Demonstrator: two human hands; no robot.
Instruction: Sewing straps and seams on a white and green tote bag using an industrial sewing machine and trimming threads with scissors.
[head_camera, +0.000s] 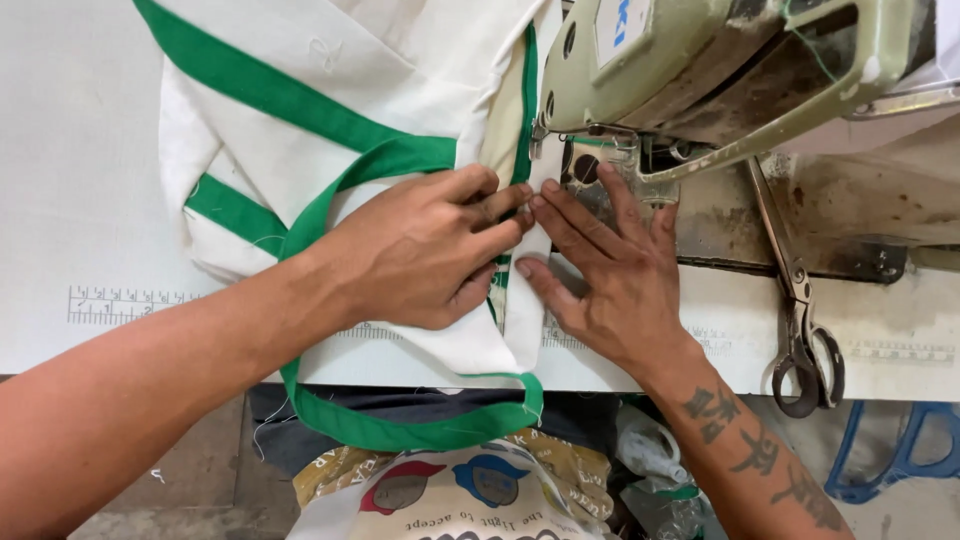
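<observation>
I see my left hand (425, 250) and right hand (610, 265) pressed flat, fingers spread, on the white cloth (330, 120) at frame centre, its green-edged seam running up toward the sewing machine (700, 60) just above my fingertips

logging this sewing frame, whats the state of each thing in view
white cloth with green trim: folded, pressed flat near the needle
left hand: flat on the cloth
right hand: flat, fingers on the cloth edge
metal scissors: closed, lying on the table
pale green sewing machine: head down over the table
</observation>
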